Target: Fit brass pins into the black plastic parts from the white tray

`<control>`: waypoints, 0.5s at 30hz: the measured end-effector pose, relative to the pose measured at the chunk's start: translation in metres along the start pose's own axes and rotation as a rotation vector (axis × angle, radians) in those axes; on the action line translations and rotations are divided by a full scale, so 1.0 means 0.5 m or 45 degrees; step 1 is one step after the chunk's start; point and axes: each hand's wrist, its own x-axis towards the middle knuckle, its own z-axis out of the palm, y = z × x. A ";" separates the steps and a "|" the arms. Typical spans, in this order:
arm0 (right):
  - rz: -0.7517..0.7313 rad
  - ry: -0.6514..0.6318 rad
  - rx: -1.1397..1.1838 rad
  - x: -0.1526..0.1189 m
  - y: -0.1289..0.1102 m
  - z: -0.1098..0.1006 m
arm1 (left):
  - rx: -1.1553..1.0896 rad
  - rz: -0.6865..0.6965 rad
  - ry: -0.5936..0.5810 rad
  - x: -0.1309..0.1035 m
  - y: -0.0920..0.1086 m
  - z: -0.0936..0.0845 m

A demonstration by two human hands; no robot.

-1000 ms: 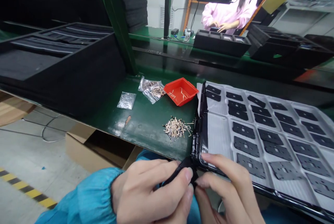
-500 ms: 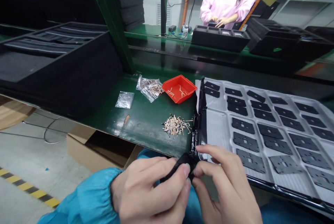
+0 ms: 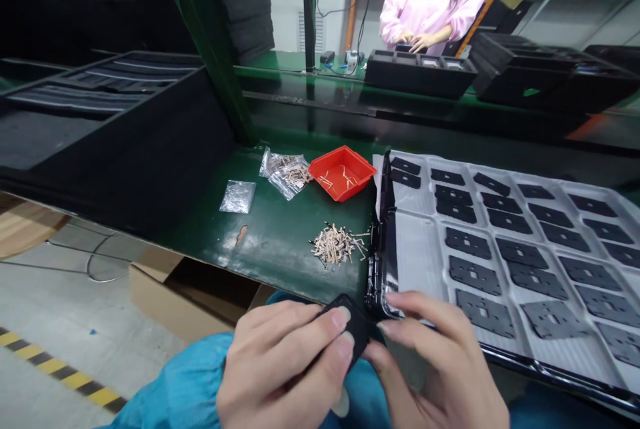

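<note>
Tray [image 3: 415, 252] at bench's [image 3: 280, 236] right, plates [image 3: 467, 242] in its compartments. Strip pile [image 3: 336, 246] just left of tray. Bin [image 3: 359, 179] behind pile, bags [image 3: 289, 172] left of bin. Box [image 3: 150, 139] far left. Carton [image 3: 155, 292] below bench's front edge.

No text, label, brand or number can be read, yellow-and-black striped tape [image 3: 63, 372] seen on the floor [image 3: 43, 302]

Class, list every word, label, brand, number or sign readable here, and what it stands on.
No words, brands or numbers are readable.
Dark bench rail: faint pale marks, too blurred to read.
Floor tape: black-and-yellow stripes, no visible lettering.
Black piece in left hand: none legible.
</note>
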 end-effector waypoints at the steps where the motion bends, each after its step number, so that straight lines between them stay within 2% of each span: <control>1: -0.033 0.080 -0.026 -0.003 -0.002 0.005 | -0.005 0.069 -0.050 -0.002 -0.005 -0.003; 4: -0.089 0.228 -0.092 -0.010 -0.004 0.020 | -0.024 0.195 -0.219 0.001 -0.019 -0.012; 9: -0.177 0.267 -0.140 -0.007 0.002 0.031 | -0.014 0.187 -0.185 0.008 -0.019 -0.006; 13: -0.145 0.328 -0.089 0.002 -0.007 0.038 | -0.080 0.163 -0.257 0.010 -0.015 0.002; 15: -0.133 0.350 -0.096 0.004 -0.010 0.042 | -0.132 0.162 -0.226 0.011 -0.016 0.006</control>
